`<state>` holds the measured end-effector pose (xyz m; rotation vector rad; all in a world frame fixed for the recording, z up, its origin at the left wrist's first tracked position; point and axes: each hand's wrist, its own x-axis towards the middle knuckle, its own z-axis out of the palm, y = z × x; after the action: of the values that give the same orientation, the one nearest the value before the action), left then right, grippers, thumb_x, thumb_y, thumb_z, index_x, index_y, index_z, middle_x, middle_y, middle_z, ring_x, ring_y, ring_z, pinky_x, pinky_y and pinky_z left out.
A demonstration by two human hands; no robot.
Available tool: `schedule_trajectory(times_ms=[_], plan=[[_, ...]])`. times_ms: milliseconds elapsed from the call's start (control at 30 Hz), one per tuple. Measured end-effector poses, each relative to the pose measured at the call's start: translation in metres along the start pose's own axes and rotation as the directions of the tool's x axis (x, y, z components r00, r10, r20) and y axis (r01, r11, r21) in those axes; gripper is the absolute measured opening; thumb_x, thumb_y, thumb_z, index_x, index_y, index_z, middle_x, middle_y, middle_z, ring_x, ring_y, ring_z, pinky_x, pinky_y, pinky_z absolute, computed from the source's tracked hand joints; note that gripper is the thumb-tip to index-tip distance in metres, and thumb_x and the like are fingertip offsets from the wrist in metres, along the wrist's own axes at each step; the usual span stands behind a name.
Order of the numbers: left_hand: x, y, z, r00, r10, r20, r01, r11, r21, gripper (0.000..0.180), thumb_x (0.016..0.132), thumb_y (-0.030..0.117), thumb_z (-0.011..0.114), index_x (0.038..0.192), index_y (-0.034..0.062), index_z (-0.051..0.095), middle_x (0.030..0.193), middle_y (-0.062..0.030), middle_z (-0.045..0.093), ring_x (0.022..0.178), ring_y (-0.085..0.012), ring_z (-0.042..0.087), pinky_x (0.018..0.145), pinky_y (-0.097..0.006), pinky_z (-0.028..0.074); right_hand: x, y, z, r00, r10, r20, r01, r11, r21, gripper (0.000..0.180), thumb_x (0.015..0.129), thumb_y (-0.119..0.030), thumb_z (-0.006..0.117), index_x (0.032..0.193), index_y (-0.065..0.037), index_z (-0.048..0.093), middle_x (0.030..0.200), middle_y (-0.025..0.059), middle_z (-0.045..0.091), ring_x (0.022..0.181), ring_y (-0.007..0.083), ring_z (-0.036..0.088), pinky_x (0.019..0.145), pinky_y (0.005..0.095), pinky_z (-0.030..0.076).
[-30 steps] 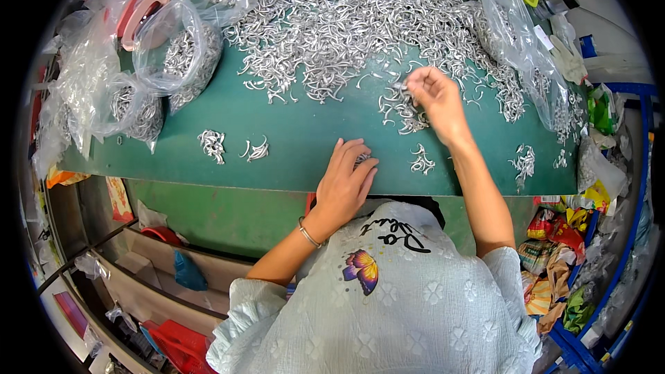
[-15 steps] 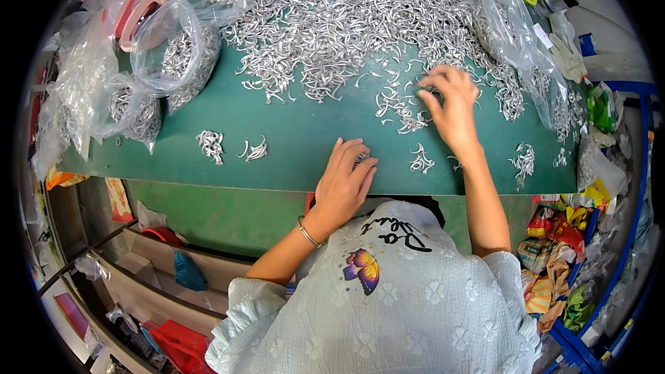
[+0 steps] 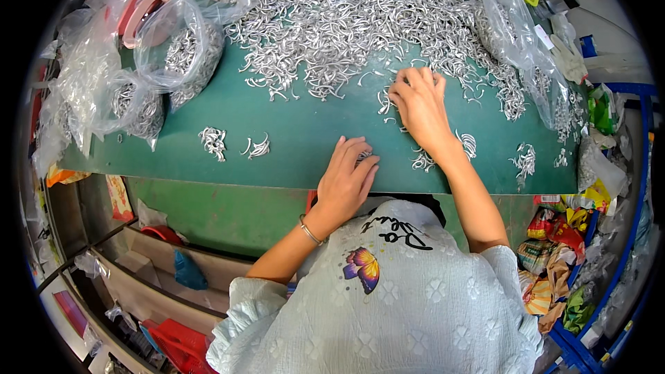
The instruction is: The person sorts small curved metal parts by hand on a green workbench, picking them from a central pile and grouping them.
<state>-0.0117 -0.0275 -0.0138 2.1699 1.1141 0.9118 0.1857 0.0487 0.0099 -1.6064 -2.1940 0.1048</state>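
While left hand (image 3: 348, 166) cups metal pieces (image 3: 364, 156), two small piles (image 3: 213, 143) lie leftward.

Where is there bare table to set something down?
Widest free patch: table between the left hand and the small heap leftward, in front of the big pile. Narrower: between the heap beside the right forearm and the next heap rightward. Crowded: far side, and both ends, under bags.

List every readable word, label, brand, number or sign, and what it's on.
Pale blue shirt: black script lettering above a butterfly print; wording not copied here.
White tag on the clear plastic bag at right: too small to read.
Colourful packages at lower right: print too small or blurred.
Curved metal pieces: no legible marks.
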Motion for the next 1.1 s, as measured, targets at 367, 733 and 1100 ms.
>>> schedule_trajectory(times_ms=[367,733,1100], plan=[[-0.001,-0.001,-0.001,1.0,0.012,0.016,-0.012,1.0,0.009,0.02,0.078,0.003,0.069,0.098,0.0031,0.063,0.107,-0.0123,0.056,0.113,-0.0324,0.054,0.104,-0.052,0.04,-0.001,0.002,0.001,1.0,0.027,0.007,-0.027,0.996,0.084,0.011,0.081,-0.008,0.068,0.092,-0.007,0.065,0.1,0.0057,0.057,0.101,0.0265,0.049,0.087,0.0402,0.034],[-0.001,0.001,0.001,0.998,-0.04,-0.052,0.038,0.999,-0.034,0.041,0.076,0.001,0.071,0.115,0.0032,0.058,0.115,-0.0141,0.056,0.112,-0.0352,0.055,0.104,-0.049,0.041,-0.026,-0.038,-0.003,0.99,-0.045,0.137,-0.003,0.944,0.33,0.005,0.083,-0.008,0.065,0.087,-0.005,0.063,0.088,0.0092,0.063,0.088,0.0275,0.057,0.079,0.0387,0.04],[0.005,0.006,-0.006,0.991,-0.011,0.135,-0.01,0.988,0.156,0.041,0.079,0.01,0.07,0.118,0.006,0.058,0.131,-0.0118,0.052,0.129,-0.0346,0.043,0.11,-0.053,0.031,-0.011,-0.02,0.007,0.989,0.138,-0.055,-0.138,0.99,0.003,0.007,0.078,-0.01,0.069,0.078,-0.005,0.064,0.085,0.008,0.059,0.086,0.0273,0.053,0.077,0.0391,0.037]])
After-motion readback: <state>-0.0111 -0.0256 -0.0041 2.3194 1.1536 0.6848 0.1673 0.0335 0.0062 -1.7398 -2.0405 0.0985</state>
